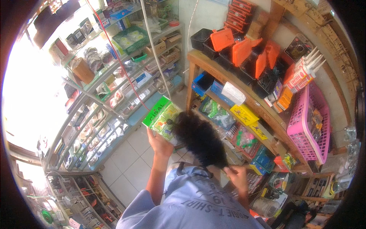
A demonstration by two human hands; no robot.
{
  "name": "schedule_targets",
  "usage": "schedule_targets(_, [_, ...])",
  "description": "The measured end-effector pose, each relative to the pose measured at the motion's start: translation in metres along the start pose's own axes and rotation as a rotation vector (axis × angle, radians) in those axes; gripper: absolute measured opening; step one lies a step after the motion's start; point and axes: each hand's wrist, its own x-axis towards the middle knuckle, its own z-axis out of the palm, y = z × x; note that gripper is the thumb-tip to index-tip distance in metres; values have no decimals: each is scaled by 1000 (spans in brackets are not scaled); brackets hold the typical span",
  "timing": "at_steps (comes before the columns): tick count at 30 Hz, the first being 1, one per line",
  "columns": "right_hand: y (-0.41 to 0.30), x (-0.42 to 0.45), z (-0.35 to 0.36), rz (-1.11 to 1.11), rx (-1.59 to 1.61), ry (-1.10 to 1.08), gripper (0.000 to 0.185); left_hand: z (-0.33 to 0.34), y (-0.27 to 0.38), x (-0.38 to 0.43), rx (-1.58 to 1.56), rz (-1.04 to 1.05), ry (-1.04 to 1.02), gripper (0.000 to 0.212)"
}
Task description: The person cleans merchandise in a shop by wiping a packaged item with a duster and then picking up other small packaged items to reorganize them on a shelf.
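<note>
My left hand (161, 143) grips the lower edge of a clear plastic packet with a green printed header (160, 116), which hangs at the lower ends of a red cord (123, 67) and a white cord (156, 54). Small coloured items show through the packet. In my right hand (236, 177) is the handle end of a black feather duster (201, 140). The duster's fluffy tip lies against the packet's right side and hides part of it. How the cords are fixed to the packet cannot be made out.
At left stands a glass display case (114, 111) full of small goods. On the right, a wooden shelf unit (217, 73) carries black bins with orange lids (241, 51), sealant tubes (303, 74) and a pink plastic basket (310, 128). Pale floor tiles (128, 160) lie between them.
</note>
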Motion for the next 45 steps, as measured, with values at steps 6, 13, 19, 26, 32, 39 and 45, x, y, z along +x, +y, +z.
schedule_targets(6, [7,-1,-3,-23,17,-4,25,3,2,-1,-40,-25,-10,74])
schedule_targets(13, [14,-3,-5,-19,10,-5,24,10,2,-2,-62,-71,-1,79])
schedule_targets(19, [6,-5,-4,-9,28,-16,25,5,-4,3,114,-44,-9,56])
schedule_targets(26, [12,-4,-5,-14,-35,-64,25,-7,-5,4,156,-27,20,50])
schedule_targets(32, [28,-3,-6,-88,-55,-109,26,-3,-5,2,230,-41,115,58])
schedule_targets(39, [13,-4,-5,-5,57,-97,22,4,-7,-1,152,-59,105,59])
schedule_targets(45, [13,-4,-6,20,-26,-135,22,6,-10,-4,133,-52,27,62])
